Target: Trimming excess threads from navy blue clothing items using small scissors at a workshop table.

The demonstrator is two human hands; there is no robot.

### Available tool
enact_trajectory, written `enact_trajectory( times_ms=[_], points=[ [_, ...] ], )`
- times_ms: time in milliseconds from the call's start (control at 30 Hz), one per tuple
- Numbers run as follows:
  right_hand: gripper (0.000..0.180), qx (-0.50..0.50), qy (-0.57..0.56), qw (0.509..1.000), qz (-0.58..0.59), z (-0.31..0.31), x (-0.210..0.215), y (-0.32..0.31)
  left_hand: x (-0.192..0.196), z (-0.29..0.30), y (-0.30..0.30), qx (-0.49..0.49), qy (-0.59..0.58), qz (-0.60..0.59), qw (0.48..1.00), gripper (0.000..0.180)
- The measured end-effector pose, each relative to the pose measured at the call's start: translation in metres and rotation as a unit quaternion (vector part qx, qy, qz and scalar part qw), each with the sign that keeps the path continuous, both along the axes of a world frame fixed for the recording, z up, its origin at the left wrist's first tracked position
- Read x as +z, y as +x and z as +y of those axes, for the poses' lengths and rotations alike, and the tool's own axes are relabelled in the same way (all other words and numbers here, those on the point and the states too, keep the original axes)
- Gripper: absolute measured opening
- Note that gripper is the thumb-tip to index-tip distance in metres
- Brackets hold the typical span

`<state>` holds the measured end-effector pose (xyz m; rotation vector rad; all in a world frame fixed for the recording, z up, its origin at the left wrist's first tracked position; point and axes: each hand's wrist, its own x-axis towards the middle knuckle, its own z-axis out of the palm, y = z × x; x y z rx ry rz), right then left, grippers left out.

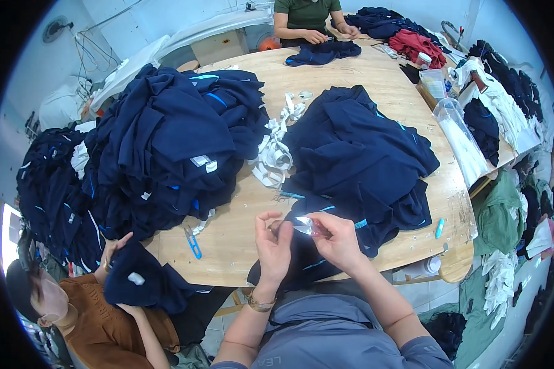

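Both my hands are raised in front of me at the table's near edge, over a navy garment (pixel 294 265). Pinched in my right hand (pixel 337 241) is a small shiny, whitish piece (pixel 302 226); glare and the fingers blur its kind. My left hand (pixel 273 251) is close beside it, fingers curled and thumb bent in, and what they hold is hidden. Just beyond lies a heap of navy garments (pixel 357 147) with light-blue trim. Blue-handled thread snips (pixel 194 243) rest on the table to the left.
A taller navy garment pile (pixel 166 129) covers the table's left side. White fabric strips (pixel 272 154) run between the heaps. A turquoise tool (pixel 439 229) lies at right. At left a person (pixel 98 320) holds a navy garment; another person (pixel 308 24) works at the far end.
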<state>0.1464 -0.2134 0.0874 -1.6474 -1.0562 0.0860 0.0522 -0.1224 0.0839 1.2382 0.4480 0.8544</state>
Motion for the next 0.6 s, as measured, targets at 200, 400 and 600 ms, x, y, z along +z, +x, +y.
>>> enact_trajectory(
  times_ms=[200, 400, 600],
  points=[
    [0.016, -0.018, -0.048, 0.998, -0.032, -0.003, -0.005, 0.006, -0.013, 0.008, -0.006, -0.096, 0.195, 0.050, 0.975, 0.036],
    [0.011, 0.115, 0.081, 0.913, 0.384, -0.011, -0.005, 0.008, -0.006, 0.003, -0.005, -0.020, 0.188, 0.157, 0.969, 0.034],
    [0.016, 0.103, 0.108, 0.877, 0.457, -0.021, -0.008, 0.015, -0.012, 0.007, -0.004, 0.001, 0.121, 0.087, 0.989, 0.038]
  ],
)
